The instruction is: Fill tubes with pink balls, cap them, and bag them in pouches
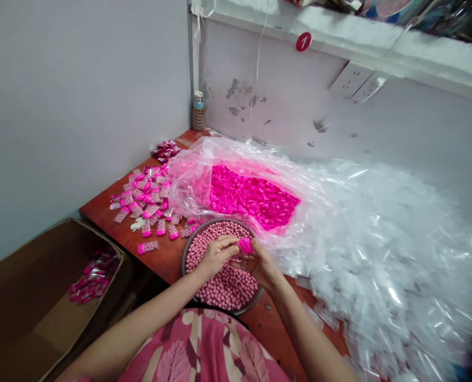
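Over a round bowl [255, 303] of pink beads [224, 294], my two hands meet at a bright pink cap [245, 245]. The fingers of my left hand [216, 257] are closed at the cap's left side. My right hand [264, 268] grips it from the right, fingers curled underneath. Whether a clear container sits below the cap is hidden by my fingers. Just beyond the bowl, many loose pink caps [252, 196] lie in an open clear plastic bag [192, 159].
Bead-filled clear containers with pink caps [146, 196] are heaped on the red-brown table [166, 260] at left. A large pile of clear empty containers [395, 239] covers the right side. A cardboard box [29, 297] with pink packets [95, 276] stands lower left. A bottle [198, 111] stands in the corner.
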The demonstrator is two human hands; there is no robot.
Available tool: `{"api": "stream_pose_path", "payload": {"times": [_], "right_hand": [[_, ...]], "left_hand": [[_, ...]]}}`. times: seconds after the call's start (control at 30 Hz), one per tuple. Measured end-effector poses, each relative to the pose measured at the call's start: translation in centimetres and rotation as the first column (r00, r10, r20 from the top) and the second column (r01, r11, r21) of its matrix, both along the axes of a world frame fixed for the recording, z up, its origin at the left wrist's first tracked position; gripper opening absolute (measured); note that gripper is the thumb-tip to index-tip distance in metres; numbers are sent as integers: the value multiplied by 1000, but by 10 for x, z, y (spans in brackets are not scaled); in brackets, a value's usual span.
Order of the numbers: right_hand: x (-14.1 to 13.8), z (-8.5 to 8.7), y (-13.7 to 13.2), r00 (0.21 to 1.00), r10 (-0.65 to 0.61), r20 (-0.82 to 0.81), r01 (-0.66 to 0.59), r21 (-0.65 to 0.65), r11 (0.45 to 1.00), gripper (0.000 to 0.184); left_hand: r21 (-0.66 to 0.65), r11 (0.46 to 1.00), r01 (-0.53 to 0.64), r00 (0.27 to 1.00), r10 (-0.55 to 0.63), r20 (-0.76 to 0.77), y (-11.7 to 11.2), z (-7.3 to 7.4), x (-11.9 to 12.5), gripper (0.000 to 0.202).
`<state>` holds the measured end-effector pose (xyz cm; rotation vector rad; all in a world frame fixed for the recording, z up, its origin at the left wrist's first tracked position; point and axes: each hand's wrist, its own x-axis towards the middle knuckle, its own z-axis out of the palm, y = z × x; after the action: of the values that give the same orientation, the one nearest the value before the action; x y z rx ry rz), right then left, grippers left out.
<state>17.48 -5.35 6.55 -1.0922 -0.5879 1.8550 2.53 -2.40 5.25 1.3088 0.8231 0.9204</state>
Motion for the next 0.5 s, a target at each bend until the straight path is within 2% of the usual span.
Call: {"api": "stream_pose_path", "payload": {"times": [0.1, 0.33, 0.43, 0.5], "right_hand": [[-4, -6, 1, 999, 21, -41, -23, -50, 998, 34], [-21, -13, 8, 994, -102, -26, 99, -84, 992, 23], [-28, -15, 17, 996, -84, -22, 82, -76, 994, 29], [-27, -19, 24, 997, -69, 33, 70, -34, 997, 40]], "left_hand": [[-23, 999, -23, 1000, 23, 3, 0, 1, 1, 21], [-53, 996, -69, 998, 70, 3, 2, -5, -2, 20], [-66, 996, -56, 998, 57, 2, 9, -9, -5, 23], [-80, 992, -95, 995, 96, 10, 25, -8, -12, 26]]}}
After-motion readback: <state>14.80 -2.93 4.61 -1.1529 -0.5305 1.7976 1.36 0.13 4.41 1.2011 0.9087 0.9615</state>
